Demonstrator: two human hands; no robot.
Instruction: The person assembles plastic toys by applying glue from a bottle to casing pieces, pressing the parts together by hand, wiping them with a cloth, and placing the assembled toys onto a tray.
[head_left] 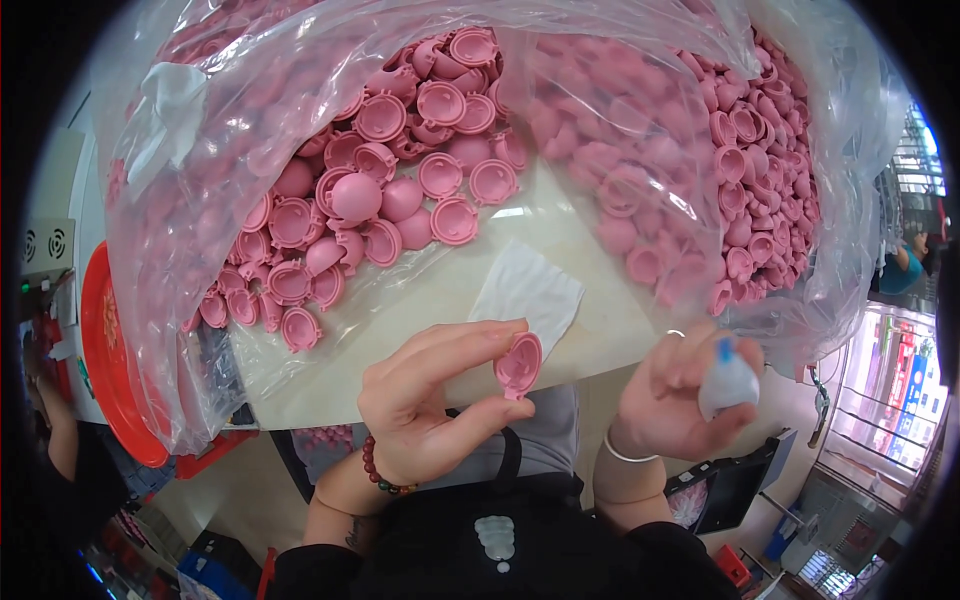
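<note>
Between the thumb and forefinger of my left hand (425, 395), a pink plastic half-shell (519, 364) is pinched upright, its hollow side and small tab showing. My right hand (675, 390) is raised to the right, apart from that shell. Its curled fingers hold a small white object with a blue tip (730, 384), blurred, so its kind is unclear. On the table (420, 330) beyond my hands lies a white cloth (527, 292). A heap of similar pink half-shells (380, 118) spills toward me from a clear plastic bag at the left.
More pink half-shells (760, 150) fill a second clear bag at the right. The clear plastic film (160, 300) drapes over the table. A red round tray (110, 350) stands at the left edge. Another person's arm (60, 430) shows at the far left.
</note>
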